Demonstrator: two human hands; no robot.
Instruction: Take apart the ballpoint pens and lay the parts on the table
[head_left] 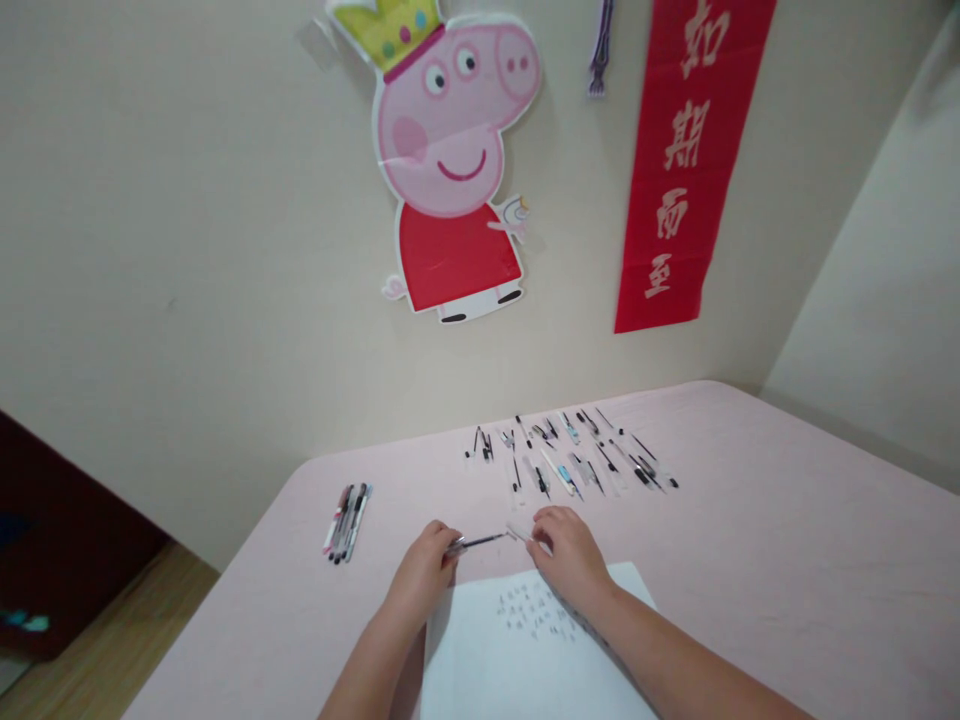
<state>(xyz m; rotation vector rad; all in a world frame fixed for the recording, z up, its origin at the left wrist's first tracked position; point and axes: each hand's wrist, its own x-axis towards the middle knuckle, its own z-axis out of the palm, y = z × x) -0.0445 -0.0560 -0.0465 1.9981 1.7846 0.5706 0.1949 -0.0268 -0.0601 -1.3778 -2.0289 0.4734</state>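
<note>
1 refill (pixel 486 540) in L hand (pixel 430 565), clr tube (pixel 517 532) in R hand (pixel 571 555).

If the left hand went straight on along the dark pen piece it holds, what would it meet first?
Probably the clear pen piece at the right hand's fingertips: the left hand's dark pen piece points towards it, though depth is unclear.

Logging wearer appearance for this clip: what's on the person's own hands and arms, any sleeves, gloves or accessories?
The left hand and right hand are bare, with no gloves. The left forearm and right forearm are uncovered as far as the picture shows; no sleeve, watch or cable is visible. Small markings are too fine to tell.
</note>
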